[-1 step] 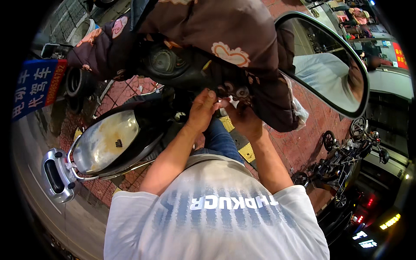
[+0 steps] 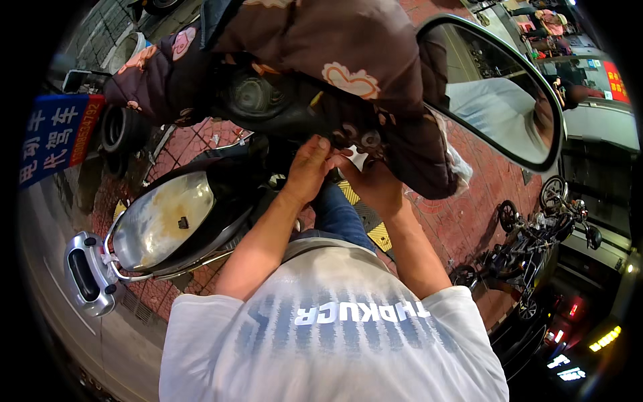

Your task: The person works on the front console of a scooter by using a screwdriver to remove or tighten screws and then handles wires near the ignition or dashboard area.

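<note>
My left hand (image 2: 308,167) and my right hand (image 2: 376,185) meet just below the front of a scooter, fingertips close together and bent inward. Both look closed in a pinch, on something too small or too hidden to name. Right above them hangs a dark brown padded wind cover (image 2: 301,40) with pale heart patches, draped across the handlebar. Its right flap (image 2: 415,167) falls beside my right hand and hides part of those fingers. Under the cover, the black dashboard (image 2: 254,94) shows, with round knob-like parts (image 2: 368,139) close to my fingertips.
A mirror (image 2: 495,90) juts out at the upper right. To the left lies the scooter's worn silvery seat (image 2: 157,221), with a small dark piece (image 2: 183,222) on it. Tyres (image 2: 120,130) stand beside a blue and red sign (image 2: 60,137). Motorbikes (image 2: 529,248) are parked right.
The mirror and the cover's right side sit slightly further left and the mirror higher in view. My hands stay at nearly the same spot, with a small shift of the fingers.
</note>
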Action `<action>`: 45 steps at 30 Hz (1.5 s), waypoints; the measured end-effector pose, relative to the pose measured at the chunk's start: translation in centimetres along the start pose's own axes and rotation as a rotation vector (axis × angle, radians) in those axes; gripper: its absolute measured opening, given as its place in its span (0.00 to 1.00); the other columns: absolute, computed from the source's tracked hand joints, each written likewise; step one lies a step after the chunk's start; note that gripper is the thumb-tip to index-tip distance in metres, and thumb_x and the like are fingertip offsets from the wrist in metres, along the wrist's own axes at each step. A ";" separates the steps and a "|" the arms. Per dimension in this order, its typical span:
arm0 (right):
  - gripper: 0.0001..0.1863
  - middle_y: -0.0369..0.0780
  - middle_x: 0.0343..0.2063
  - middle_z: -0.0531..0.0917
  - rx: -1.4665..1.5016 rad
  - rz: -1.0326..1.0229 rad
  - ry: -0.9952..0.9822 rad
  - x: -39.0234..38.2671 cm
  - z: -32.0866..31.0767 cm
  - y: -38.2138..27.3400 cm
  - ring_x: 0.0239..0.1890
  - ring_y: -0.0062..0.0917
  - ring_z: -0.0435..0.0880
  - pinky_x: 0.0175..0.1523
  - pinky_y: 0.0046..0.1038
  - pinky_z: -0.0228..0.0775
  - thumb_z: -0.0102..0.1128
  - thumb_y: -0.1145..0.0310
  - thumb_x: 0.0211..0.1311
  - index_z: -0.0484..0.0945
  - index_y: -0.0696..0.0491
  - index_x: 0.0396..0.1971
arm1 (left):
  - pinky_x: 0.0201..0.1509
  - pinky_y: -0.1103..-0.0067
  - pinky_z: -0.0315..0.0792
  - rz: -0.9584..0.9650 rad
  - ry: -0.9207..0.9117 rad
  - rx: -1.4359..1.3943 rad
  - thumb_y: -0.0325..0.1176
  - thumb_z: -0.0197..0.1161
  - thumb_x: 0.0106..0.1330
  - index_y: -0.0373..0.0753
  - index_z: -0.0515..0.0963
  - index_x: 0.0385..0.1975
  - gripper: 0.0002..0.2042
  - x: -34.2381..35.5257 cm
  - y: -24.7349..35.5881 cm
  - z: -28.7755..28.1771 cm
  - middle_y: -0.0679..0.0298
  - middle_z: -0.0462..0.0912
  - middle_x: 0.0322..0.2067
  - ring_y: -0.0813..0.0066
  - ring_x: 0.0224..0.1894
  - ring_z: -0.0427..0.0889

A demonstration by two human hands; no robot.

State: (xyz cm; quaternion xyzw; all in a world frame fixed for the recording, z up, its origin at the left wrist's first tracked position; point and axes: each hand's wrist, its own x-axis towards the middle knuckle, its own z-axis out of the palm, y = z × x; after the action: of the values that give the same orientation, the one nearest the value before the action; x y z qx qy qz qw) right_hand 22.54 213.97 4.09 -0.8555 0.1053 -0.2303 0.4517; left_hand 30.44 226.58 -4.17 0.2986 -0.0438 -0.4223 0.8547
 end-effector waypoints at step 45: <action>0.19 0.39 0.35 0.88 -0.248 0.012 0.074 -0.6 1.5 -1.3 0.36 0.29 0.86 0.44 0.29 0.77 0.82 0.64 0.53 0.84 0.55 0.41 | 0.29 0.75 0.78 -0.461 0.805 0.275 0.49 0.59 0.74 0.44 0.78 0.38 0.14 -12.9 -2.9 -23.3 0.67 0.85 0.29 0.77 0.27 0.82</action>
State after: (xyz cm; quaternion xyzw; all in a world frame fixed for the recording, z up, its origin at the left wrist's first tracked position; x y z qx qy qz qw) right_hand 22.75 216.04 4.21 -0.8950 0.1548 -0.2442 0.3396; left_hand 27.74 245.90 -22.50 0.5503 0.3023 -0.4420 0.6406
